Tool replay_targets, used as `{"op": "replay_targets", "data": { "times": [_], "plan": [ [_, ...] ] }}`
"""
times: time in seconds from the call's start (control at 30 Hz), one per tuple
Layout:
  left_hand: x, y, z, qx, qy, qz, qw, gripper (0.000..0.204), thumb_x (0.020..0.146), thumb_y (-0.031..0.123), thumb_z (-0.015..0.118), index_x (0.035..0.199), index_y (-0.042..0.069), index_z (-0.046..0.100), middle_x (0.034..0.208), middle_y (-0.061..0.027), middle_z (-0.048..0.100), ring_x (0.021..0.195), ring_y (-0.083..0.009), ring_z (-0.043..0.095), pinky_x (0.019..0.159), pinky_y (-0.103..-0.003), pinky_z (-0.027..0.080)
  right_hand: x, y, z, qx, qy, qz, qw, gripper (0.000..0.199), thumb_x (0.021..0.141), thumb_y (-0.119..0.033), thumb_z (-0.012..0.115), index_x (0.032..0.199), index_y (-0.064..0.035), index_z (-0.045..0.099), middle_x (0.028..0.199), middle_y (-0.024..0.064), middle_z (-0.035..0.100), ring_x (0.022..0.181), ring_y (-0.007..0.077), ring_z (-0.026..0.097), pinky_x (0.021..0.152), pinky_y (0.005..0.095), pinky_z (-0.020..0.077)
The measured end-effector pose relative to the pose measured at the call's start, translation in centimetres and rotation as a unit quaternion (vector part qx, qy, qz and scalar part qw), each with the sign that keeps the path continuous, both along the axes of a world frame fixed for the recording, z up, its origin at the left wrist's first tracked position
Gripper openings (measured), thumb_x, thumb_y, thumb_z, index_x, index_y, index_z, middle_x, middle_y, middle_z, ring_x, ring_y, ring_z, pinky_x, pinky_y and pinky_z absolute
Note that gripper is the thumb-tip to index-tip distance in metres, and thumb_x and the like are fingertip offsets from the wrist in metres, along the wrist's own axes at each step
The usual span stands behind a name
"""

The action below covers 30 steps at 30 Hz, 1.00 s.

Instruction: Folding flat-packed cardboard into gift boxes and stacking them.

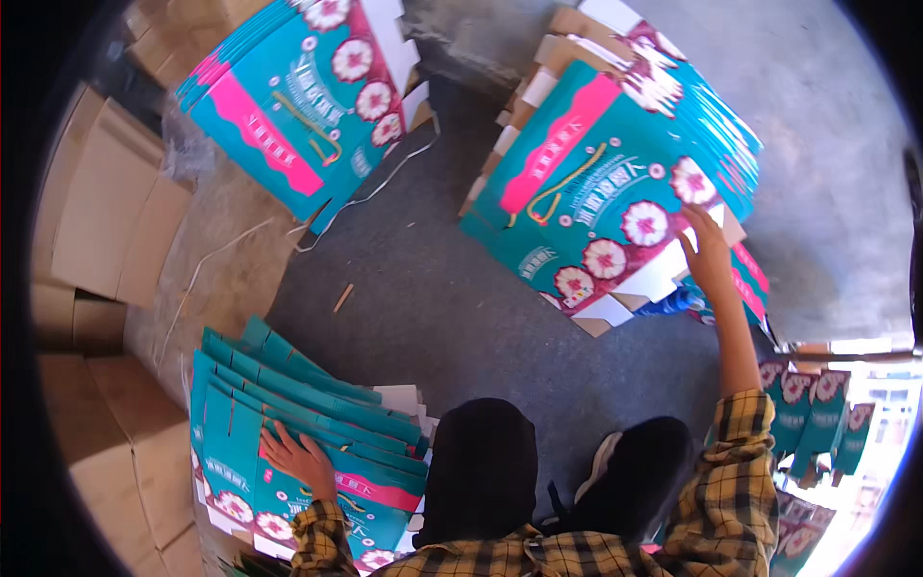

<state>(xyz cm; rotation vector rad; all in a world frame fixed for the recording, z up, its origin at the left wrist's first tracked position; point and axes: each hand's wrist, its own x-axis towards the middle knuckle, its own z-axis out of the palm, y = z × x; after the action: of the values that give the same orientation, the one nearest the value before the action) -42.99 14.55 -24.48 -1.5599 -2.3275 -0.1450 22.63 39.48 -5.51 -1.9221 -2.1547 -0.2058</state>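
My left hand [296, 460] lies with fingers spread on the top of a fanned stack of flat teal cartons [226, 413] at the lower left. At the upper right is a taller pile of folded teal cartons [567, 202], printed with pink bands and round white-and-magenta pictures. A yellow cord handle [567, 188] lies across its top carton. Reaching out on the right, my right hand [710, 255] touches that carton's near right edge by a white flap, fingers stretched and apart. Its palm side is hidden.
Another stack of teal cartons [288, 106] stands at the upper left, a white string [385, 183] beside it. Brown cardboard boxes [106, 202] line the left. A blue object [670, 301] sits under the right pile's edge. More printed cartons [808, 409] stand at far right.
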Motion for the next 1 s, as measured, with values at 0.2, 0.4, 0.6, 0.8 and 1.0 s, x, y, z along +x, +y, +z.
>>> {"op": "replay_targets", "data": {
  "times": [0.2, 0.4, 0.6, 0.8, 1.0],
  "plan": [
    [-0.9, 0.3, 0.1, -0.008, -0.018, 0.006, 1.000, 0.050, 0.096, 0.031, 0.040, 0.141, 0.009, 0.038, 0.149, -0.0197, 0.028, 0.138, -0.0397, 0.025, 0.110, -0.056, 0.017, -11.8, 6.7, 1.6, 0.000, -0.008, 0.180, 0.984, 0.030, 0.083, -0.014, 0.065, 0.112, -0.0060, 0.061, 0.117, 0.0129, 0.060, 0.109, 0.0328, 0.055, 0.093, 0.0422, 0.0456],
    [-0.6, 0.5, 0.9, 0.021, -0.068, 0.024, 0.997, 0.054, 0.088, 0.027, 0.051, 0.139, 0.009, 0.042, 0.148, -0.0208, 0.030, 0.137, -0.0404, 0.025, 0.110, -0.058, 0.016, -28.0, 13.9, 6.6, 0.054, -0.012, 0.338, 0.940, 0.028, 0.084, -0.015, 0.064, 0.111, -0.0064, 0.061, 0.117, 0.0115, 0.060, 0.108, 0.0320, 0.056, 0.092, 0.0410, 0.0464],
    [-0.6, 0.6, 1.4, 0.008, -0.119, 0.047, 0.992, 0.058, 0.082, 0.027, 0.056, 0.136, 0.008, 0.045, 0.147, -0.0218, 0.032, 0.137, -0.0414, 0.025, 0.111, -0.059, 0.015, -40.1, 18.6, 10.0, 0.025, -0.005, 0.386, 0.922, 0.028, 0.088, -0.015, 0.059, 0.115, -0.0082, 0.058, 0.120, 0.0116, 0.058, 0.107, 0.0336, 0.057, 0.088, 0.0416, 0.0485],
    [-1.1, -0.1, 0.9, 0.008, -0.127, 0.052, 0.991, 0.057, 0.083, 0.027, 0.054, 0.136, 0.007, 0.044, 0.147, -0.0217, 0.030, 0.137, -0.0425, 0.023, 0.110, -0.061, 0.012, -48.9, 25.9, 9.2, 0.042, -0.021, 0.388, 0.921, 0.058, 0.085, -0.013, 0.062, 0.139, -0.0174, 0.039, 0.142, 0.0118, 0.043, 0.115, 0.0347, 0.055, 0.089, 0.0429, 0.0505],
    [-1.3, -0.2, 0.2, -0.020, -0.153, 0.064, 0.986, 0.059, 0.082, 0.028, 0.056, 0.136, 0.008, 0.043, 0.147, -0.0219, 0.029, 0.136, -0.0437, 0.023, 0.109, -0.065, 0.011, -53.2, 36.5, 7.2, 0.048, -0.019, 0.389, 0.920, 0.062, 0.085, -0.016, 0.063, 0.141, -0.0158, 0.036, 0.147, 0.0131, 0.036, 0.125, 0.0314, 0.047, 0.094, 0.0416, 0.0474]
  ]
}}
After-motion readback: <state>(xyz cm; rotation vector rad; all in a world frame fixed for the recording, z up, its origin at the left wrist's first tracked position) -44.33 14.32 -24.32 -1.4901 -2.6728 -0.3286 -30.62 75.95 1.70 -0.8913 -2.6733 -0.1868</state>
